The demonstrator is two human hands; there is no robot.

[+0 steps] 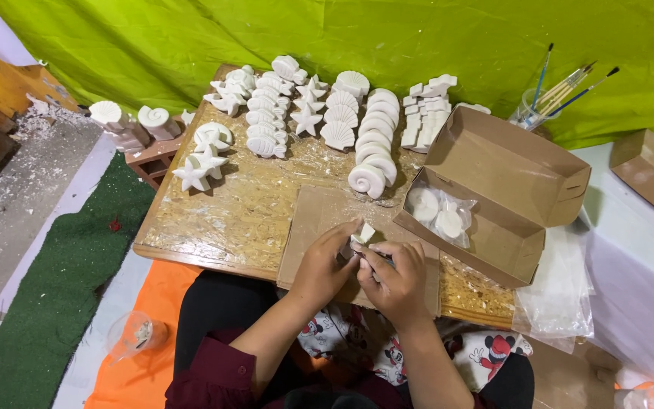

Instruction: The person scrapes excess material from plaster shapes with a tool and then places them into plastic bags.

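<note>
A small white plaster piece (362,232) sits pinched between both hands, just above a flat sheet of cardboard (319,220) on the low wooden table (221,220). The left hand (325,265) curls around it from the side; the right hand (393,274) is closed over a thin tool, touching the piece. Just right, an open cardboard box (509,189) holds wrapped white pieces. Beyond, rows of white shells and starfish (327,113) line the table, and paintbrushes (562,87) stand in a cup.
</note>
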